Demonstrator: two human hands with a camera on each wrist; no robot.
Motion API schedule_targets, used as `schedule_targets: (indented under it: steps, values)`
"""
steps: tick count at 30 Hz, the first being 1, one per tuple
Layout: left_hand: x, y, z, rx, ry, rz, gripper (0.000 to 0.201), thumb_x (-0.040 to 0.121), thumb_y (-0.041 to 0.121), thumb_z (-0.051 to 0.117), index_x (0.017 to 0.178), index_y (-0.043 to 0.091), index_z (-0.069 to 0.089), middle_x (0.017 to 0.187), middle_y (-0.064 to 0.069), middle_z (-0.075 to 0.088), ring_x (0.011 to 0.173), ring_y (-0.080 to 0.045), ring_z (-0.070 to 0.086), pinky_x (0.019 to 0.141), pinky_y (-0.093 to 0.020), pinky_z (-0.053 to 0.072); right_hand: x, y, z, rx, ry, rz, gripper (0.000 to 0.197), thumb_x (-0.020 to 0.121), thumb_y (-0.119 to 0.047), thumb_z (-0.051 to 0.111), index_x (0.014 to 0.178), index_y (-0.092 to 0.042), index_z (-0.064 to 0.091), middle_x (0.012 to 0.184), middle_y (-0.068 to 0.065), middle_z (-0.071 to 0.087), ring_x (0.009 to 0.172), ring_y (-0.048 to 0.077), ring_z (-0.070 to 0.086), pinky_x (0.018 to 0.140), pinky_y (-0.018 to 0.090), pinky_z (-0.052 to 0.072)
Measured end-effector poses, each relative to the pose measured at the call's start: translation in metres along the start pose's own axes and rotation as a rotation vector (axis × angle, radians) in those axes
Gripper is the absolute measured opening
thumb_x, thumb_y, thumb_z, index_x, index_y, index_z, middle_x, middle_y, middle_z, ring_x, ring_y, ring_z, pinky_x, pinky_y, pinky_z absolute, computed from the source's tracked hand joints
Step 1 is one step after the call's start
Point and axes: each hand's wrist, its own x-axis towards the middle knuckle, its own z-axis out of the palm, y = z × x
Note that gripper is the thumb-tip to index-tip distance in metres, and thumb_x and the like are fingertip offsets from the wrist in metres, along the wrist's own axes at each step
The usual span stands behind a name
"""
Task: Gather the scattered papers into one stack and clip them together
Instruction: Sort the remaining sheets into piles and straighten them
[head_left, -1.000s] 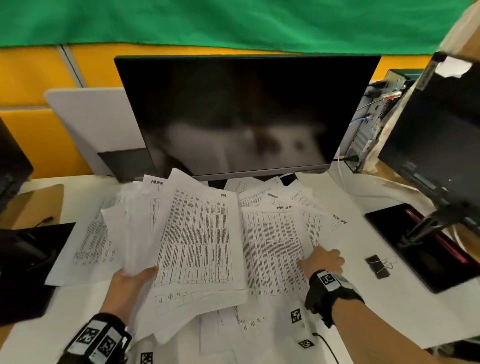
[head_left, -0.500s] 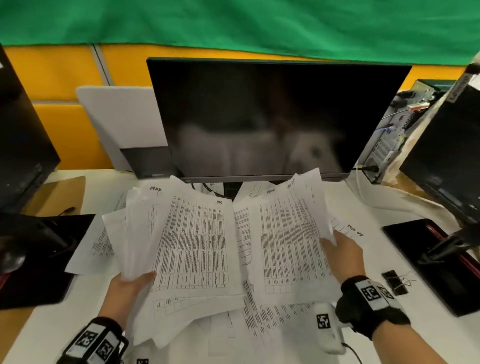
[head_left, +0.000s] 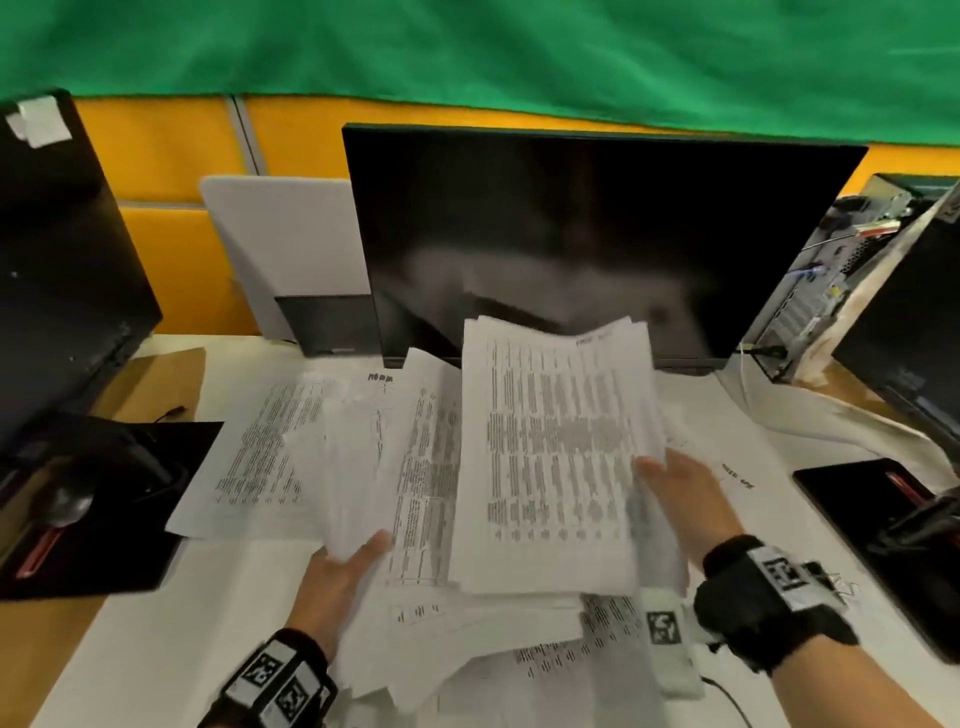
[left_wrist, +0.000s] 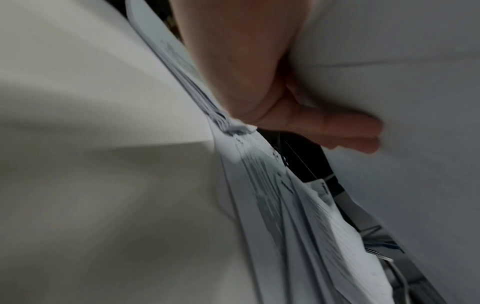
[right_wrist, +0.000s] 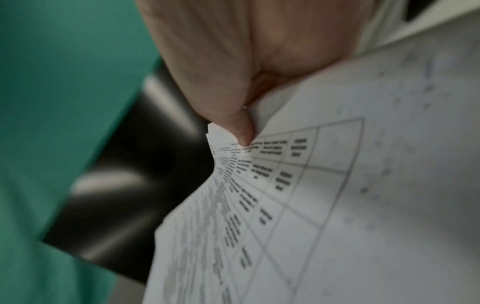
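Printed paper sheets cover the white desk (head_left: 156, 623). My right hand (head_left: 670, 493) holds a lifted bundle of table-printed sheets (head_left: 556, 457) by its right edge; in the right wrist view my thumb (right_wrist: 241, 131) pinches those sheets (right_wrist: 324, 205). This bundle overlaps a second bundle (head_left: 415, 467), which my left hand (head_left: 353, 561) grips at its lower left corner. In the left wrist view my fingers (left_wrist: 337, 127) lie under that paper (left_wrist: 272, 195). More sheets (head_left: 254, 447) lie flat to the left, and others lie under the bundles near me. The binder clip's wire handles (head_left: 844, 590) peek out beside my right wristband.
A dark monitor (head_left: 597, 244) stands right behind the papers. Black monitor bases sit at the left (head_left: 104, 499) and right (head_left: 883, 519). An open computer case (head_left: 826, 280) is at the back right, and a white board (head_left: 291, 249) leans at the back left.
My right hand has picked its bundle off the desk and carried it left, over the bundle in my left hand. The left hand keeps its grip and has shifted slightly right.
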Motion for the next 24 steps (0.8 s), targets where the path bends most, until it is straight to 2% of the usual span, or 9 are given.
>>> schedule_targets:
  steps: [4, 5, 8, 11, 13, 17, 20, 22, 24]
  values:
    - [-0.021, 0.013, 0.014, -0.031, -0.064, -0.033, 0.052, 0.093, 0.026, 0.056, 0.129, -0.011, 0.049, 0.112, -0.008, 0.062, 0.120, -0.036, 0.053, 0.099, -0.035, 0.039, -0.001, 0.036, 0.034, 0.018, -0.143, 0.073, 0.031, 0.098, -0.021, 0.046, 0.127, -0.015, 0.055, 0.125, 0.002, 0.061, 0.117, 0.023, 0.056, 0.107, 0.043, 0.039]
    - [-0.023, 0.016, 0.017, -0.026, -0.058, -0.039, 0.047, 0.093, 0.022, 0.057, 0.124, -0.012, 0.053, 0.109, -0.013, 0.067, 0.116, -0.035, 0.057, 0.094, -0.034, 0.045, -0.003, 0.038, 0.038, 0.037, -0.173, 0.089, 0.031, 0.098, -0.018, 0.046, 0.127, -0.014, 0.056, 0.125, 0.005, 0.063, 0.118, 0.025, 0.057, 0.107, 0.044, 0.040]
    - [-0.014, 0.012, 0.018, -0.092, -0.117, 0.010, 0.020, 0.079, 0.020, 0.074, 0.097, 0.015, 0.067, 0.097, -0.003, 0.074, 0.088, -0.015, 0.072, 0.063, -0.017, 0.053, -0.008, 0.032, 0.041, 0.163, -0.259, 0.108, 0.028, 0.097, -0.015, 0.049, 0.122, -0.021, 0.059, 0.121, 0.002, 0.067, 0.113, 0.022, 0.062, 0.104, 0.043, 0.043]
    - [-0.008, 0.007, 0.022, -0.155, -0.235, 0.073, 0.080, 0.034, 0.045, 0.093, 0.103, 0.015, 0.068, 0.100, -0.005, 0.076, 0.088, -0.014, 0.073, 0.064, -0.018, 0.057, -0.015, 0.026, 0.034, 0.344, -0.389, 0.170, 0.029, 0.092, -0.017, 0.057, 0.121, -0.015, 0.061, 0.115, 0.007, 0.071, 0.106, 0.026, 0.067, 0.095, 0.043, 0.051]
    - [-0.008, 0.006, 0.029, -0.145, -0.329, 0.072, 0.095, 0.027, 0.047, 0.094, 0.111, 0.014, 0.065, 0.104, -0.003, 0.075, 0.095, -0.015, 0.072, 0.070, -0.021, 0.057, -0.020, 0.026, 0.027, 0.426, -0.469, 0.223, 0.028, 0.090, -0.016, 0.059, 0.117, -0.011, 0.063, 0.113, 0.014, 0.071, 0.102, 0.029, 0.069, 0.081, 0.038, 0.058]
    - [-0.012, 0.003, 0.048, -0.040, -0.433, 0.031, 0.085, 0.039, 0.044, 0.093, 0.114, 0.018, 0.063, 0.111, -0.002, 0.073, 0.103, -0.016, 0.069, 0.086, -0.028, 0.055, -0.021, 0.039, 0.011, 0.380, -0.518, 0.260, 0.041, 0.081, -0.006, 0.067, 0.121, -0.006, 0.060, 0.110, 0.015, 0.072, 0.099, 0.030, 0.070, 0.076, 0.036, 0.058]
    - [-0.014, 0.015, 0.065, 0.023, -0.467, 0.015, 0.043, 0.071, 0.028, 0.079, 0.111, 0.017, 0.065, 0.106, -0.003, 0.074, 0.097, -0.018, 0.071, 0.078, -0.028, 0.057, -0.012, 0.043, -0.009, 0.283, -0.440, 0.241, 0.049, 0.074, -0.006, 0.073, 0.121, -0.003, 0.059, 0.106, 0.014, 0.073, 0.094, 0.027, 0.072, 0.071, 0.033, 0.059]
    - [-0.007, 0.024, 0.074, 0.097, -0.371, 0.031, 0.014, 0.088, 0.019, 0.064, 0.102, 0.020, 0.067, 0.093, 0.000, 0.076, 0.084, -0.015, 0.072, 0.069, -0.025, 0.055, -0.007, 0.041, -0.029, 0.317, -0.358, 0.243, 0.044, 0.076, -0.002, 0.070, 0.119, -0.002, 0.060, 0.104, 0.019, 0.073, 0.091, 0.032, 0.072, 0.067, 0.037, 0.058]
    - [0.008, 0.026, 0.078, 0.284, -0.225, 0.049, 0.008, 0.091, 0.019, 0.059, 0.093, 0.020, 0.066, 0.093, 0.000, 0.071, 0.086, -0.015, 0.066, 0.076, -0.028, 0.051, -0.002, 0.043, -0.050, 0.322, -0.246, 0.220, 0.044, 0.074, -0.003, 0.070, 0.117, -0.002, 0.061, 0.101, 0.021, 0.073, 0.091, 0.037, 0.070, 0.070, 0.039, 0.056]
